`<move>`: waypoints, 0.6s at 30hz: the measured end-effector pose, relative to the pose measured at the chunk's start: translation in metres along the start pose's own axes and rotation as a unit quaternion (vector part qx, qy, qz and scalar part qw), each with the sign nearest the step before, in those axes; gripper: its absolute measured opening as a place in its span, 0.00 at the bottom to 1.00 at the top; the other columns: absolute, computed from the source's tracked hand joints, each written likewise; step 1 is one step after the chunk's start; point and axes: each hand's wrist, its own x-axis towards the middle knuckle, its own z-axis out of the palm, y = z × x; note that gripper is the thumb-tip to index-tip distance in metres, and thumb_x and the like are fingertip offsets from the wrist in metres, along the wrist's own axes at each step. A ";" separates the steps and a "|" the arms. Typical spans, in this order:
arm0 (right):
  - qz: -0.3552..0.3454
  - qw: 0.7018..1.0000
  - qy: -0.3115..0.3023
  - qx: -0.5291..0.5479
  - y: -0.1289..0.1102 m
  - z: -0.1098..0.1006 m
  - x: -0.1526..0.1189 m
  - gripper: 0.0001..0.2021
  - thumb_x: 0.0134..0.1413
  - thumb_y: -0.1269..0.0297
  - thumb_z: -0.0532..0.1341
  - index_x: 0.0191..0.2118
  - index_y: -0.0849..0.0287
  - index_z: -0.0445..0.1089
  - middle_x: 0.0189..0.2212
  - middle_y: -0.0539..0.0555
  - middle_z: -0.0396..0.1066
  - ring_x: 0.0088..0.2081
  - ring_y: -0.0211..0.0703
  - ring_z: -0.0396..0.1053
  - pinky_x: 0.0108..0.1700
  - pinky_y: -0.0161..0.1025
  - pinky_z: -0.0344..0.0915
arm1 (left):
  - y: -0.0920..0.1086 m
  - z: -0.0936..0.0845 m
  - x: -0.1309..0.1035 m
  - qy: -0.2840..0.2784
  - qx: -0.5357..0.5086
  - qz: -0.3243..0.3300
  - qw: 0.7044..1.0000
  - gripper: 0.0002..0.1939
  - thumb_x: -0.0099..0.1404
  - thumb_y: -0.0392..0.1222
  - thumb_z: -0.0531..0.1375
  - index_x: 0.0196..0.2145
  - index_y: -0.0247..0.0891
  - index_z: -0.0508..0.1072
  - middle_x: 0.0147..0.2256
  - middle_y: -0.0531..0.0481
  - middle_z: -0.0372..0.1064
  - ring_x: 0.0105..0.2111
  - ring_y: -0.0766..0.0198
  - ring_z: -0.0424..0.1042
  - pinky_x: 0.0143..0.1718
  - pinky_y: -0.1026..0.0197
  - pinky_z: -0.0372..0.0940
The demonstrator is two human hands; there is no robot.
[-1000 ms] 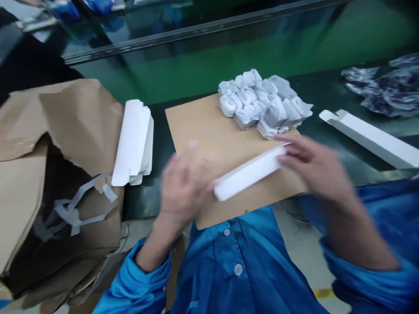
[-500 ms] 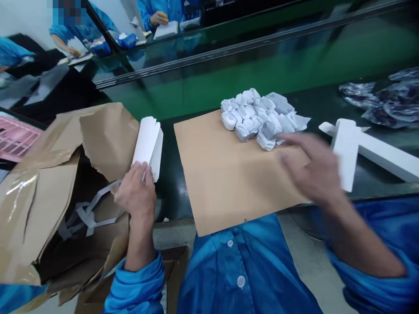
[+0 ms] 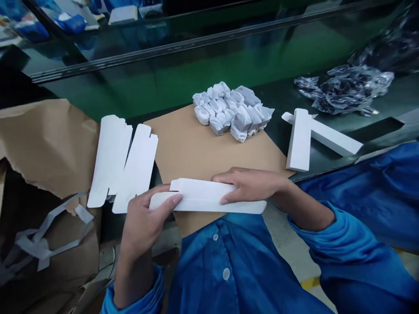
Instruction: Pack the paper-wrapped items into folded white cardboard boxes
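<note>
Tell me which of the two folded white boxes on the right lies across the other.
The left box: nothing covers it, while the right box is partly hidden beneath it.

Illumination is dim and cool, with deep shadow at lower left. Bright glints speckle the crumpled plastic film (image 3: 350, 89); the distant background (image 3: 70, 19) blurs.

Left of the brown sheet (image 3: 203, 157), the torn carton (image 3: 49, 139) is cut off; over the sheet, the white box (image 3: 209, 196) partly hides the left hand's (image 3: 142, 222) fingers.
</note>
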 end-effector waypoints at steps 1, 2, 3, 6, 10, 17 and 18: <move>0.024 0.994 0.059 -0.086 -0.005 0.006 -0.003 0.21 0.61 0.57 0.63 0.56 0.64 0.67 0.45 0.59 0.75 0.43 0.48 0.73 0.42 0.41 0.68 | -0.001 -0.002 0.006 -0.024 -0.018 -0.044 0.999 0.19 0.57 0.54 0.68 0.40 0.38 0.79 0.28 0.51 0.77 0.27 0.59 0.76 0.28 0.60 0.73; 0.042 0.975 0.125 -0.178 -0.009 0.014 -0.005 0.28 0.60 0.55 0.64 0.60 0.66 0.63 0.47 0.63 0.74 0.45 0.53 0.72 0.44 0.46 0.68 | -0.003 -0.001 0.010 -0.025 -0.059 -0.073 0.995 0.17 0.58 0.54 0.68 0.35 0.37 0.78 0.25 0.52 0.75 0.24 0.61 0.74 0.25 0.61 0.71; 0.051 0.947 0.179 -0.262 -0.012 0.023 -0.006 0.33 0.59 0.54 0.64 0.63 0.68 0.59 0.49 0.67 0.72 0.46 0.57 0.71 0.46 0.50 0.68 | -0.005 0.001 0.013 -0.021 -0.114 -0.093 0.989 0.17 0.58 0.54 0.67 0.34 0.36 0.78 0.25 0.51 0.75 0.23 0.62 0.73 0.24 0.62 0.71; 0.013 0.892 0.225 -0.393 -0.013 0.040 -0.010 0.34 0.60 0.56 0.63 0.65 0.73 0.56 0.50 0.71 0.71 0.48 0.60 0.70 0.48 0.53 0.68 | -0.013 0.005 0.014 -0.113 -0.233 -0.124 0.958 0.16 0.59 0.52 0.67 0.36 0.35 0.78 0.31 0.49 0.76 0.26 0.62 0.75 0.23 0.63 0.71; -0.054 0.911 0.193 -0.360 -0.007 0.033 -0.018 0.33 0.63 0.60 0.60 0.67 0.72 0.52 0.59 0.70 0.66 0.55 0.58 0.66 0.54 0.52 0.66 | -0.023 -0.005 0.016 -0.261 -0.204 -0.135 0.934 0.20 0.59 0.49 0.67 0.47 0.36 0.78 0.27 0.51 0.74 0.25 0.63 0.75 0.25 0.63 0.73; -0.085 0.907 0.191 -0.365 -0.005 0.025 -0.023 0.28 0.62 0.60 0.60 0.61 0.74 0.60 0.56 0.71 0.68 0.55 0.58 0.68 0.54 0.53 0.69 | -0.015 0.005 0.025 -0.174 -0.083 -0.019 0.981 0.10 0.56 0.41 0.67 0.38 0.40 0.81 0.25 0.54 0.75 0.23 0.68 0.73 0.21 0.70 0.69; -0.084 0.894 0.204 -0.389 -0.006 0.028 -0.022 0.26 0.63 0.61 0.59 0.60 0.76 0.60 0.55 0.72 0.69 0.54 0.59 0.69 0.52 0.53 0.69 | -0.013 0.009 0.026 -0.155 -0.055 -0.002 0.986 0.08 0.56 0.40 0.66 0.36 0.40 0.82 0.27 0.54 0.76 0.25 0.69 0.74 0.23 0.71 0.68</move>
